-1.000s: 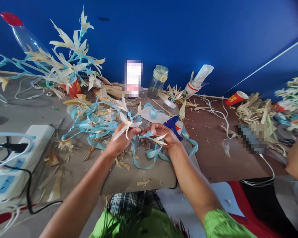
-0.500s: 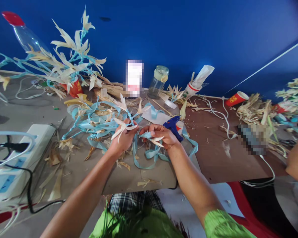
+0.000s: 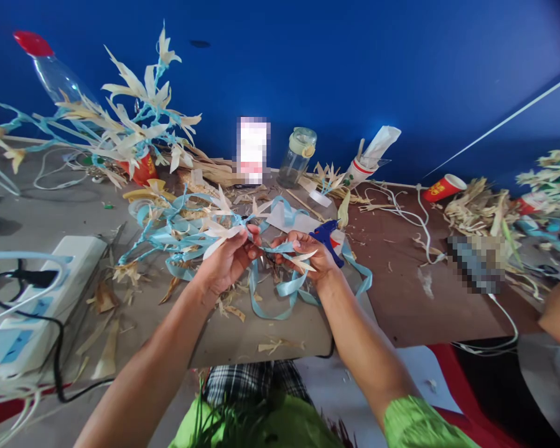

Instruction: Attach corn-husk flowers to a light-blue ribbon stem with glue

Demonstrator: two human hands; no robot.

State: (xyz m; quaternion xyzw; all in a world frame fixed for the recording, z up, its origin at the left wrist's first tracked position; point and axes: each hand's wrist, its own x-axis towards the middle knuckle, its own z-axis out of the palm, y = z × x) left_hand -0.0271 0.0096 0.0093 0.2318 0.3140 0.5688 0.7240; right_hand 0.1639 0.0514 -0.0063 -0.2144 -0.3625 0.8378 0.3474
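Left hand: in the head view, the left hand has thumb and fingertips drawn together, seemingly pinching the blue stem of a sprig; the palm is partly turned up.
Right hand: the right hand pinches the blue-wrapped base of a flower between thumb and fingers; its pale petals point down and away to the right.
Sprig: at the left fingertips, its white petals spreading above and beside them.
Gap: the hands are near each other but apart; whether a thread or stem crosses between them is too small to tell.
Ribbon: a loose blue ribbon loops on the table, below the right hand.
Glue gun: the blue glue gun lies just beyond the right hand, partly behind it.
Heap: more blue-wrapped stems lie to the left of the left hand.
Step in hand: judging by the two pinches, it looks like work on the flower's wrapped base, with the sprig held close by.
Next move: this seems to call for a firm right pinch, so the wrap does not slacken, and a light left touch, since the petals look thin and easily bent.
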